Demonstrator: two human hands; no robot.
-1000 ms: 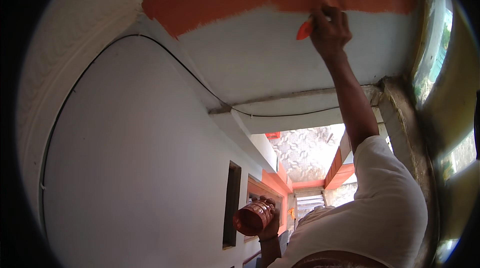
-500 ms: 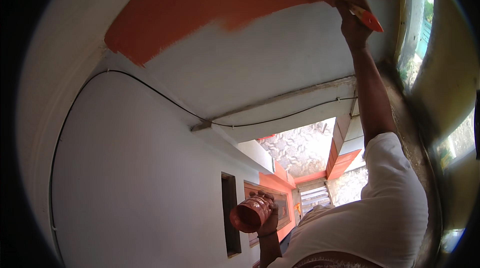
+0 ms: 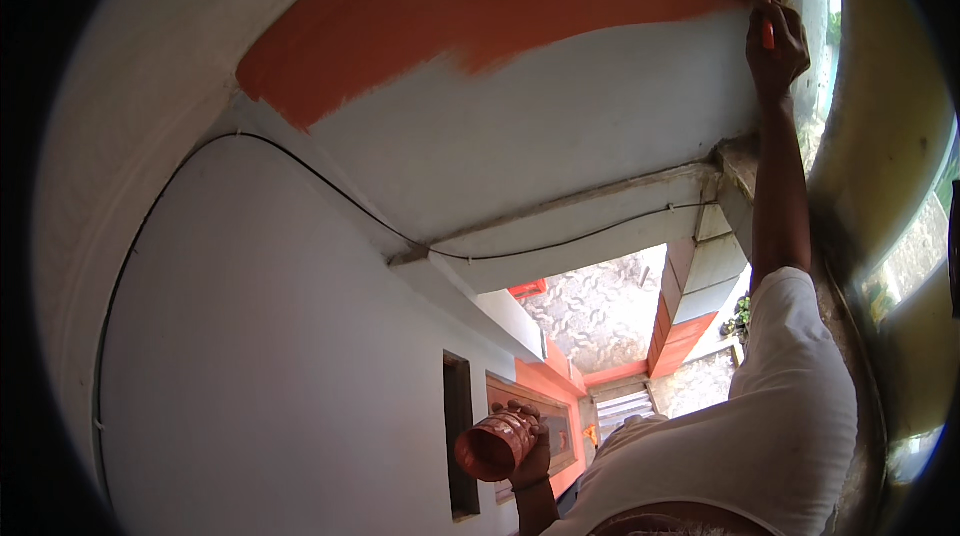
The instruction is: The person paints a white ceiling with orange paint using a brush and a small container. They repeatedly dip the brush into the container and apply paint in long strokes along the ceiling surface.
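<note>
High at the upper right, my right hand [image 3: 779, 54] is closed around the handle of a paintbrush [image 3: 767, 18]. The orange-red handle shows between my fingers; the bristles are hard to make out against the dark surface. Beside it runs a broad orange-red painted band [image 3: 480, 11] with an uneven lower edge, on a whitish surface [image 3: 600, 96]. Low in the middle, my left hand [image 3: 533, 456] wraps round a paint container [image 3: 497, 444], round and reddish-brown with paint smears. Its open mouth tilts toward the view, and the inside is dark and coated.
A black cable [image 3: 350, 204] runs along the pale wall [image 3: 270, 336] and a ledge. A dark narrow recess [image 3: 460, 436] and a wooden-framed window [image 3: 550, 416] lie near the container. Bright openings and a curved yellowish structure [image 3: 880, 96] stand at the right.
My right hand with the paintbrush has moved right along the band to its right end, and the brush handle now points more upright. My left hand still holds the container, slightly lower.
</note>
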